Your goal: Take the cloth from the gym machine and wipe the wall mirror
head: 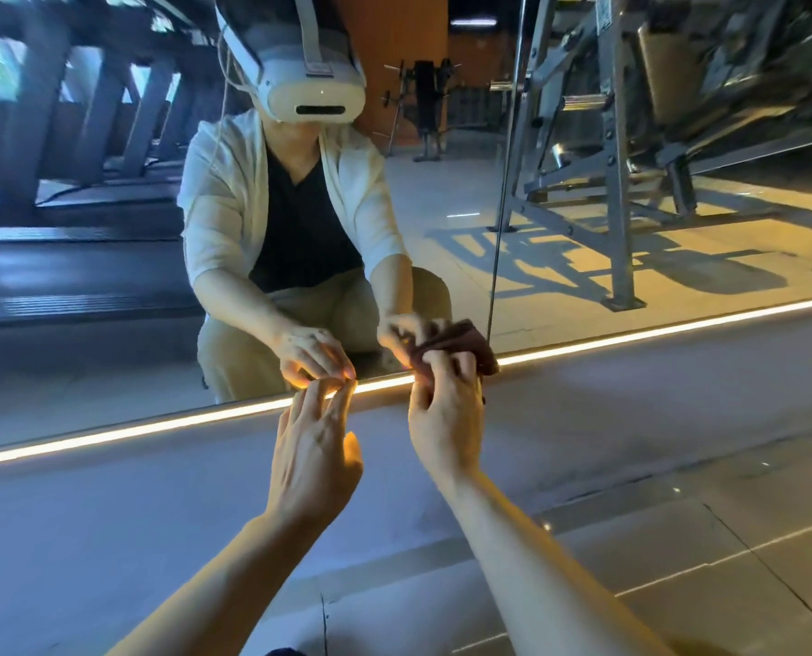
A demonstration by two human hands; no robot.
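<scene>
A glowing strip of warm light (158, 426) runs along the foot of the large wall mirror (442, 258), with a pale grey ledge (110, 504) below it and grey floor tiles (726, 551) to the right. In the glass: a crouching person in a white headset, cream overshirt and dark top, a row of dark treadmills (63, 134) on the left, and a grey steel gym machine frame (617, 182) on the right throwing long shadows over the yellow-lit floor. A thin vertical seam (501, 205) splits the mirror panels just right of the hands — nothing stands between hands and glass.

The right hand (446, 419) has its fingers curled round a bunched dark maroon cloth (461, 348), gripping it right at the mirror's lower edge, cloth against the glass just above the light strip. The left hand (314, 461) holds nothing — fingers loosely spread and extended, tips reaching the light strip at the base of the mirror, near its own reflection.

Both forearms stretch forward and up from the bottom of the view, bare, roughly parallel, the hands close together.
</scene>
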